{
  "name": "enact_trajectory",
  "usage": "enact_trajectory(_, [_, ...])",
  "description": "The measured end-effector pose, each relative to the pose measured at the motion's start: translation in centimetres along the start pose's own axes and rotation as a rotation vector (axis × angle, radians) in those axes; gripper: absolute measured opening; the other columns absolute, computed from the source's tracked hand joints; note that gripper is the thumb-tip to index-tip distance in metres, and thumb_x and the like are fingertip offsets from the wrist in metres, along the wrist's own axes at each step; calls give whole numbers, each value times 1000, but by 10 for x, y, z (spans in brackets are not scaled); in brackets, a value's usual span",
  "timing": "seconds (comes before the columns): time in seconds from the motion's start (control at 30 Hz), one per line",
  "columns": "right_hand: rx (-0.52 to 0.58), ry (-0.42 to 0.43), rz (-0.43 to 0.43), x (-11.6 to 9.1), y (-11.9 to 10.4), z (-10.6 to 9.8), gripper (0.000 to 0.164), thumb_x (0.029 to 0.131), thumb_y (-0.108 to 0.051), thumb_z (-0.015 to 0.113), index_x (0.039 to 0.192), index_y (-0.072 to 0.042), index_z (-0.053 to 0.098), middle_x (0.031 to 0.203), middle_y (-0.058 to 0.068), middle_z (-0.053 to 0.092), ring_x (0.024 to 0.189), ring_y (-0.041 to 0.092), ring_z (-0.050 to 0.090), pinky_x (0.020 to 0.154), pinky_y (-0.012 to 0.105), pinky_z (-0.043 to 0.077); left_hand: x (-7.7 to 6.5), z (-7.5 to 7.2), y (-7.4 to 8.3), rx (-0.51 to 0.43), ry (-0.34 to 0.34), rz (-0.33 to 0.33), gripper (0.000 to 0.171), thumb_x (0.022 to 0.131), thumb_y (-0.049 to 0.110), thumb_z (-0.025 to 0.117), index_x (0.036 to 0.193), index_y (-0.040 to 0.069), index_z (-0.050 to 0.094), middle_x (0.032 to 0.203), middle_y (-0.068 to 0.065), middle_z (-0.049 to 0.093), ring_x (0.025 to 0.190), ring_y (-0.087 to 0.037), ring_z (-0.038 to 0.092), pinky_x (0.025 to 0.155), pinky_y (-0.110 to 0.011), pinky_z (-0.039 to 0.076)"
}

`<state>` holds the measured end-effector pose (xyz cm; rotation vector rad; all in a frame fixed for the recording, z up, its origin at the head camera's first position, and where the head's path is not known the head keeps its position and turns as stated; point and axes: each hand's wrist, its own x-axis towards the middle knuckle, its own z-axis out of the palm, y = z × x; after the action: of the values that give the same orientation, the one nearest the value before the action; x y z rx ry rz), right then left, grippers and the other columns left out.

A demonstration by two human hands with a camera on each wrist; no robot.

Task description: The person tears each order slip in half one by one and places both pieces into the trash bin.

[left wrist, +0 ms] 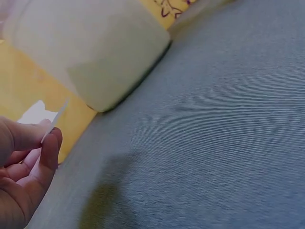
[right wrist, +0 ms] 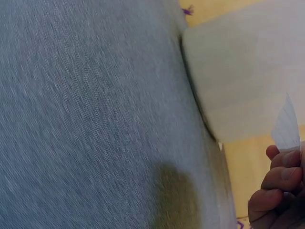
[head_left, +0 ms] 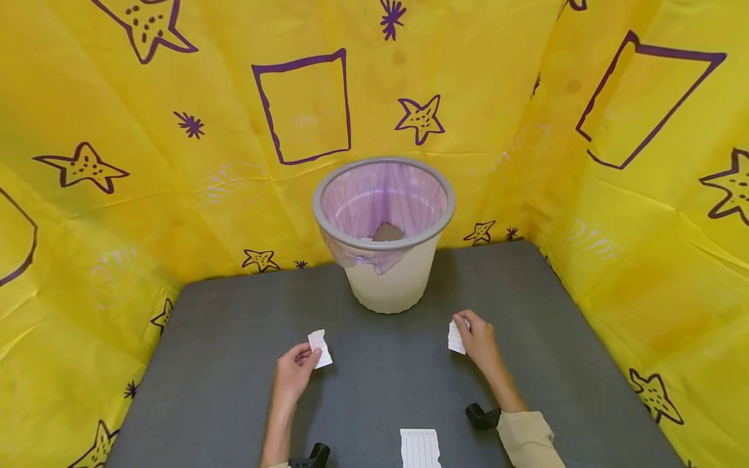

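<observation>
My left hand [head_left: 294,370] pinches a torn piece of lined white paper [head_left: 320,349] between thumb and fingers, held over the table left of the bin. In the left wrist view the paper [left wrist: 58,118] stands up edge-on from the fingertips. On the other side, my right hand [head_left: 478,339] pinches another torn scrap of lined paper [head_left: 456,338], which hangs below the fingers in the head view. That scrap [right wrist: 287,125] overlaps the bin in the right wrist view. A larger lined sheet [head_left: 419,448] with a ragged right edge lies on the table between the forearms.
A cream bin [head_left: 392,286] with a grey rim and purple liner stands at the table's back; a brown piece [head_left: 388,232] lies inside. Yellow patterned cloth [head_left: 222,130] walls the grey table [head_left: 234,364] at the back and sides. Black mounts [head_left: 483,416] sit at both wrists.
</observation>
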<state>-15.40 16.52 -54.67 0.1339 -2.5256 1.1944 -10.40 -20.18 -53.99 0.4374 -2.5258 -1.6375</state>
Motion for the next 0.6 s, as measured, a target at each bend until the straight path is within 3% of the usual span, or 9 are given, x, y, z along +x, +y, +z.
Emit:
enact_trajectory(0.13, [16, -18, 43, 13, 1, -12, 14, 94, -10, 62, 91, 2, 67, 74, 16, 68, 56, 10, 51, 51, 23, 42, 11, -9, 10, 9, -6, 4, 32, 89, 12, 69, 111, -11, 65, 101, -25, 69, 76, 0, 59, 66, -12, 49])
enact_trajectory(0.37, [44, 14, 68, 50, -5, -47, 19, 95, -18, 62, 95, -1, 70, 72, 15, 66, 53, 3, 46, 50, 22, 40, 38, -40, 40, 18, 31, 3, 35, 91, 15, 68, 115, -10, 64, 104, -24, 69, 71, 7, 55, 65, -9, 47])
enact_trajectory(0.6, [-15, -48, 55, 64, 16, -50, 22, 95, -18, 60, 98, 2, 69, 77, 19, 66, 56, 11, 46, 52, 24, 38, 55, -51, 39, 43, 9, 2, 35, 94, 16, 64, 116, -11, 64, 105, -26, 69, 70, 3, 56, 65, -11, 49])
